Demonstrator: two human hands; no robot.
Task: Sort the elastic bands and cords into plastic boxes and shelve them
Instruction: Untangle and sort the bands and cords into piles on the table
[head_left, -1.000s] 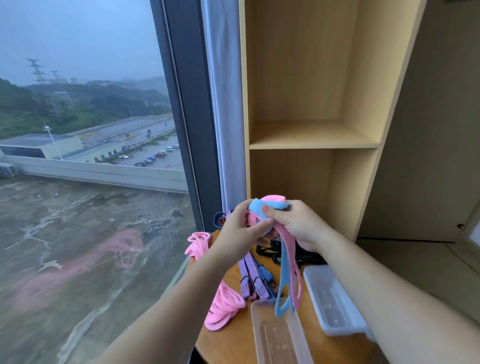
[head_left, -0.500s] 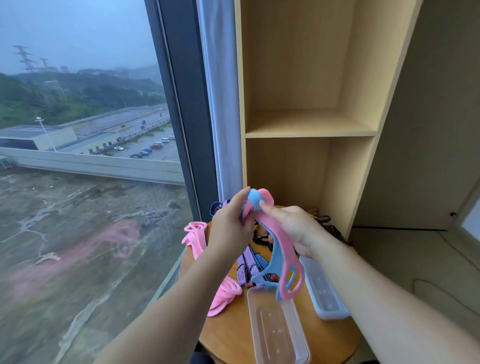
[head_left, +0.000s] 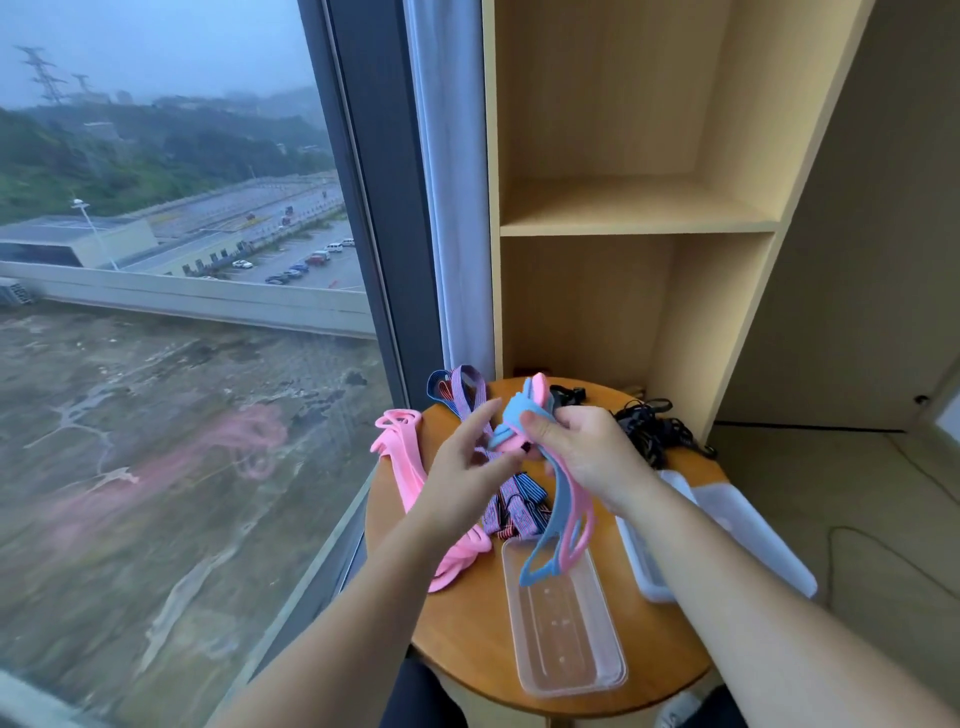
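Note:
My right hand (head_left: 584, 454) grips a folded bunch of blue and pink elastic bands (head_left: 558, 525) above the round wooden table (head_left: 467, 639); their loose ends hang over a clear plastic box (head_left: 563, 623). My left hand (head_left: 467, 462) is just left of the bunch, fingers spread, its fingertips touching the folded top. More pink bands (head_left: 402, 467) lie on the table's left side. Striped purple and blue cords (head_left: 511, 506) lie in the middle, partly hidden by my hands. Black cords (head_left: 654, 426) are piled at the back right.
A second clear box (head_left: 748, 535) lies at the table's right edge, partly under my right forearm. A wooden shelf unit (head_left: 634, 223) with two bare compartments stands right behind the table. A large window (head_left: 182, 312) fills the left side.
Both hands came down closer to the table with the bunch. My left hand has loosened its pinch and spread its fingers; the bands' ends now hang over the clear box.

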